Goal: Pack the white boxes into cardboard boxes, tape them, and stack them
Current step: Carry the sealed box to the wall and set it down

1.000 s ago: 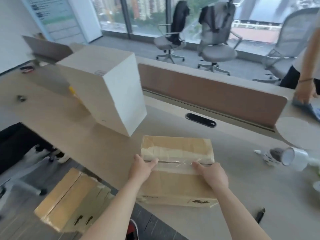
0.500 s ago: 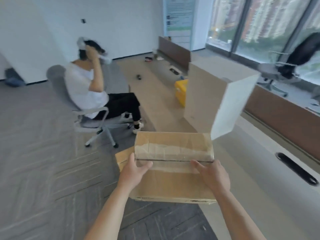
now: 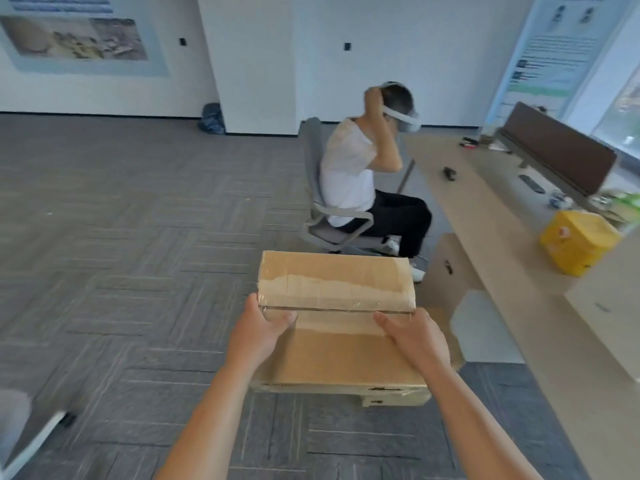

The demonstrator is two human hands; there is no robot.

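Taped cardboard box (image 3: pixel 336 320) between left hand (image 3: pixel 258 336) and right hand (image 3: pixel 417 341), second box (image 3: pixel 394 398) beneath, desk (image 3: pixel 502 237) right

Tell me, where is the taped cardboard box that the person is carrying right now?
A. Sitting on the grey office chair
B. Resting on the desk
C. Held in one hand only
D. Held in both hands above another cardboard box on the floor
D: the left hand and right hand grip the taped cardboard box, with another cardboard box showing beneath it on the floor.

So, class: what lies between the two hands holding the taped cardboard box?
In the head view, only the taped cardboard box, its seam, spans between left hand and right hand.
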